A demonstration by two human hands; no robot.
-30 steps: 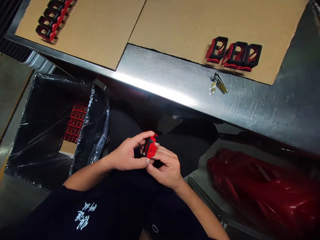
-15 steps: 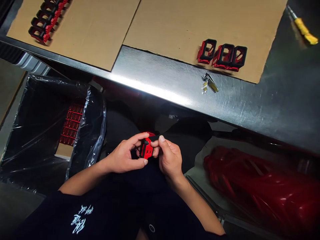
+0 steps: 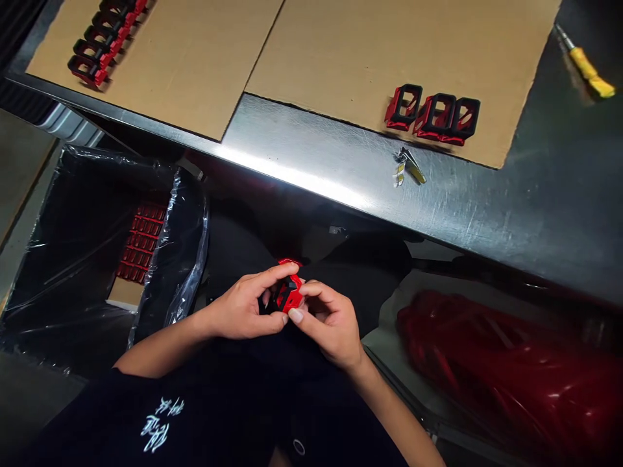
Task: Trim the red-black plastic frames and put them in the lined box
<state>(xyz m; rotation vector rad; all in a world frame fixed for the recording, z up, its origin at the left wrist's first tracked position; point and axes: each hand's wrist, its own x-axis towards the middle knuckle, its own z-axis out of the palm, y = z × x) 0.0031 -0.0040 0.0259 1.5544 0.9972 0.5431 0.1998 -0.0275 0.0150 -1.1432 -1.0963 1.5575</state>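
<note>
Over my lap, a red and black plastic part [image 3: 291, 293] is held between both hands. My left hand [image 3: 246, 301] grips it from the left, thumb along its near edge and index finger across its far edge. From the right, my right hand [image 3: 331, 321] pinches the same part with thumb and fingertips. The fingers hide much of it. Similar red and black frames [image 3: 440, 115] stand on the right cardboard sheet [image 3: 341, 58]. A slanting row of more such frames [image 3: 95, 45] is on the left cardboard sheet [image 3: 180, 71].
Nail clippers [image 3: 409, 167] lie on the metal table [image 3: 302, 152], and a yellow-handled tool [image 3: 586, 68] is at far right. Left below is a box lined with black plastic [image 3: 63, 240], holding rows of red parts [image 3: 141, 243]. A red plastic bag [image 3: 506, 363] lies at lower right.
My right thumb has moved down from the part's upper right to its near edge, with the right fingers now opened around its side. The part has turned slightly in my left hand.
</note>
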